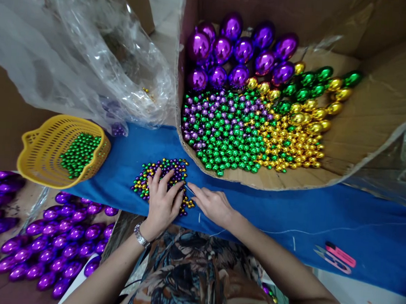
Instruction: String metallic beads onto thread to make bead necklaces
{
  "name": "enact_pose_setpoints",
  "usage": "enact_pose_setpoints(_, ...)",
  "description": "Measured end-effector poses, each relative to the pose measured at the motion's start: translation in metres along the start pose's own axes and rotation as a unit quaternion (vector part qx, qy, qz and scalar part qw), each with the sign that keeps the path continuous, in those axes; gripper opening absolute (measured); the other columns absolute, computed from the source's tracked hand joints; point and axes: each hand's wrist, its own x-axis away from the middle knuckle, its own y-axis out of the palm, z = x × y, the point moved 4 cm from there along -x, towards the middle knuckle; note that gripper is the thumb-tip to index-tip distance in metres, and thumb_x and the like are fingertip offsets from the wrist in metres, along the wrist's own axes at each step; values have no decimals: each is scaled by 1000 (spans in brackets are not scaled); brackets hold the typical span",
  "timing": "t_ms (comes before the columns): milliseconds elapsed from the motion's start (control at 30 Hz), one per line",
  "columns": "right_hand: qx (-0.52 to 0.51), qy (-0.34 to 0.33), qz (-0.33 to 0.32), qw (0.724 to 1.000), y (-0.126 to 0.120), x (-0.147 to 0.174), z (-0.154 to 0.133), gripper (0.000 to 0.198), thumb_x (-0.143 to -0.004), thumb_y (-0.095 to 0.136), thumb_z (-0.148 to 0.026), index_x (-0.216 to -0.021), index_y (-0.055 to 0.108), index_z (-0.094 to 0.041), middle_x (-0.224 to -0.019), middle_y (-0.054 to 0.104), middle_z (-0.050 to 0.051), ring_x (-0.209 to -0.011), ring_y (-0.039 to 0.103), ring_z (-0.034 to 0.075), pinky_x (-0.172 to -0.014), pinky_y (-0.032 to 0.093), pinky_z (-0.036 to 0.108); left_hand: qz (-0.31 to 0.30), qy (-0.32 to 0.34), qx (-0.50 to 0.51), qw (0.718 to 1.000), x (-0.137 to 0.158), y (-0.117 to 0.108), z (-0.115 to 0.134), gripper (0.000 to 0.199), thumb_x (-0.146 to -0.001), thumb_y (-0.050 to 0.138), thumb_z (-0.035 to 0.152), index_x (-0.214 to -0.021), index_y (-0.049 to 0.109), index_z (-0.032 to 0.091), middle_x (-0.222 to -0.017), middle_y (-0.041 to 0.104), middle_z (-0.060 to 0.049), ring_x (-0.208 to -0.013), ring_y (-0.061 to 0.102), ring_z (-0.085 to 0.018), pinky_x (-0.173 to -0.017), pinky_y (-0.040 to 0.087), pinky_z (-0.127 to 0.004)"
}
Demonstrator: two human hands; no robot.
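Small green, gold and purple beads point(142, 181) lie in a loose pile on the blue cloth. My left hand point(163, 203), with a metal watch point(140, 236) on its wrist, rests on the pile with fingers spread. Just to its right, my right hand point(214, 207) pinches a thin silver needle point(189, 189), whose tip points at the beads by my left thumb. A few gold and purple beads sit beneath the needle. From near my right wrist a fine white thread point(287, 232) runs rightward over the cloth.
A tall-walled cardboard box point(256, 180) holds sorted bigger balls and beads behind my hands. On the left stand a yellow basket point(46, 135) of green beads and many purple balls point(60, 239). Pink-handled snips point(334, 260) and a pink cutter point(343, 255) lie right.
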Motion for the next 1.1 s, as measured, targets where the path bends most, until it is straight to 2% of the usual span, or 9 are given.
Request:
enact_pose_setpoints(533,31,-3,7,999,5,-2,-1,46,-101,38,-36,-146,35,-26,-97,69,6,-72,68,18,-60,47,25,-1,-8,12,1000,1,1,-2,27,-86,57,23,-112,64,23,-136,49,-11,-140,22,-34,-111,20,-60)
enact_pose_setpoints(733,14,10,17,1000,0,-3,-1,45,-100,38,-36,-144,38,-25,-99,69,6,-74,68,17,-62,47,23,7,-8,10,1000,1,1,-2,26,-85,58,23,-110,64,22,-135,51,-12,-140,23,-34,-112,20,-60)
enact_pose_setpoints(1100,32,-6,35,999,3,-7,-2,42,-101,39,-36,-142,43,-26,-93,69,5,-68,66,14,-57,43,21,-2,3,14,1000,1,-2,3,23,-85,58,22,-107,66,25,-135,50,-11,-140,23,-35,-111,21,-61)
